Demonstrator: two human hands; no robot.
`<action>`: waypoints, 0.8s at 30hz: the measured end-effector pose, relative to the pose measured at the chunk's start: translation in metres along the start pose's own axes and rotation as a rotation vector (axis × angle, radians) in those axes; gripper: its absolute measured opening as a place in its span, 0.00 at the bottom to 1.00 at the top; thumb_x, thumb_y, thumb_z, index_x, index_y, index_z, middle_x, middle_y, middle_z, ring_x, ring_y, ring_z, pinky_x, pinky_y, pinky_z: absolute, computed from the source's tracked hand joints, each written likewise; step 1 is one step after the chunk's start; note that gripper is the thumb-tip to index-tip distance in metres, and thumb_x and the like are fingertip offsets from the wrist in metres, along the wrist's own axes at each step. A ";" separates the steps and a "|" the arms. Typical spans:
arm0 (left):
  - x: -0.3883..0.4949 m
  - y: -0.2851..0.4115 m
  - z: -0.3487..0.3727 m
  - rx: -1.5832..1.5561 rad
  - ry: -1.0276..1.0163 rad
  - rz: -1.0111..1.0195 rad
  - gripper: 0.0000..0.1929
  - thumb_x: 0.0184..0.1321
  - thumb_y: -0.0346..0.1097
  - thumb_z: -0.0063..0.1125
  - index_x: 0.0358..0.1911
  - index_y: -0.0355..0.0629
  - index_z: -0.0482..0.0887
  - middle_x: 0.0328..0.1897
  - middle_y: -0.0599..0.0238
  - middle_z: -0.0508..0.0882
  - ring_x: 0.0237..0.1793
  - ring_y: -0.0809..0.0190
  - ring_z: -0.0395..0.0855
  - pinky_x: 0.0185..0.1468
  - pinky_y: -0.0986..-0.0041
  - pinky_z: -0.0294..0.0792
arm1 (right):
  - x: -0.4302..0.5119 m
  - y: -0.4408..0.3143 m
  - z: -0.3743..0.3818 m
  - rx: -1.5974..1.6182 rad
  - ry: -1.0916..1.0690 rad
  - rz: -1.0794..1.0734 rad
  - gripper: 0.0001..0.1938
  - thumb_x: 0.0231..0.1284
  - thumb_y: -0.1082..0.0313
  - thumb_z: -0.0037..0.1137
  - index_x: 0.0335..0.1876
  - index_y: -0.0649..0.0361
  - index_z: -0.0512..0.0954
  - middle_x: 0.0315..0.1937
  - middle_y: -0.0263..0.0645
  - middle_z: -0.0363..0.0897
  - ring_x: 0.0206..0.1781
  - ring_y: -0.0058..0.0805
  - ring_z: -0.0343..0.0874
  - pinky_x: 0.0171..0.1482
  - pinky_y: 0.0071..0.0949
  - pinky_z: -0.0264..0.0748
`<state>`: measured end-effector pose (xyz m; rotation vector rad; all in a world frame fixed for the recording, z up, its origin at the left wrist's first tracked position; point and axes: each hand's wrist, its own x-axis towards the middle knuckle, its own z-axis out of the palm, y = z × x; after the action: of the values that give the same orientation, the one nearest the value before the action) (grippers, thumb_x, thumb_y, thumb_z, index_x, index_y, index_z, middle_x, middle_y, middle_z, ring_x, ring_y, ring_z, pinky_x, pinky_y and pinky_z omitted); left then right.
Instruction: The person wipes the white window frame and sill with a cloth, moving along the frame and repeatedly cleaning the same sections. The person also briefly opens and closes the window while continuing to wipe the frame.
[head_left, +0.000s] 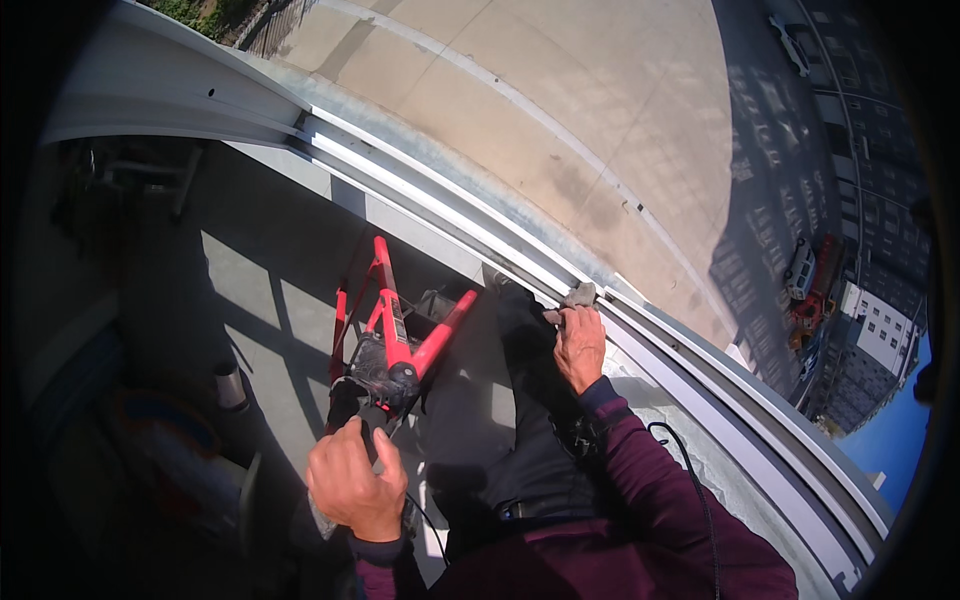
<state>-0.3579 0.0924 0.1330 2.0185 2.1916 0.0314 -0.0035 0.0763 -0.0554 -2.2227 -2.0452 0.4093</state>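
Observation:
My right hand (580, 351) grips a grey rag (580, 295) and presses it onto the white window frame's sliding track (517, 259). Part of the rag sticks out to the left of the fingers. Lower left, my left hand (358, 480) is closed around a dark handle-like piece (373, 429) at the near end of a red folding stepladder (397, 330). The palm hides most of that piece. A greyish, cloth-like thing (321, 517) shows under the left wrist; what it is I cannot tell.
Beyond the frame lies a paved yard (555, 97) far below, with parked vehicles (806, 277). My leg (529, 375) stands between ladder and sill. A cylindrical container (230, 386) is on the tiled floor (247, 285). A black cord (697, 480) hangs along my right sleeve.

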 end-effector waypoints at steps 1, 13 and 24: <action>0.000 0.001 -0.001 -0.005 -0.005 0.014 0.14 0.59 0.36 0.72 0.48 0.41 0.91 0.41 0.61 0.87 0.47 0.50 0.86 0.51 0.59 0.75 | 0.002 -0.002 0.011 0.013 -0.019 0.005 0.07 0.61 0.74 0.62 0.44 0.57 0.79 0.43 0.42 0.80 0.51 0.50 0.78 0.53 0.50 0.72; -0.010 0.029 0.011 -0.583 0.032 0.116 0.16 0.53 0.26 0.69 0.48 0.36 0.89 0.43 0.55 0.90 0.46 0.48 0.88 0.54 0.57 0.79 | 0.021 -0.035 0.018 0.148 -0.158 0.073 0.43 0.52 0.69 0.73 0.78 0.66 0.67 0.55 0.56 0.77 0.60 0.58 0.74 0.65 0.50 0.72; 0.022 0.184 0.238 -1.265 -0.546 -0.246 0.32 0.68 0.36 0.70 0.74 0.40 0.74 0.73 0.45 0.78 0.67 0.44 0.83 0.64 0.60 0.82 | -0.003 0.007 0.001 0.402 -0.234 0.111 0.33 0.62 0.82 0.58 0.77 0.57 0.72 0.69 0.51 0.79 0.71 0.51 0.77 0.75 0.41 0.73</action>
<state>-0.1459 0.1080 -0.0808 0.8872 1.3925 0.5838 0.0029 0.0724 -0.0578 -2.1214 -1.7381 1.0330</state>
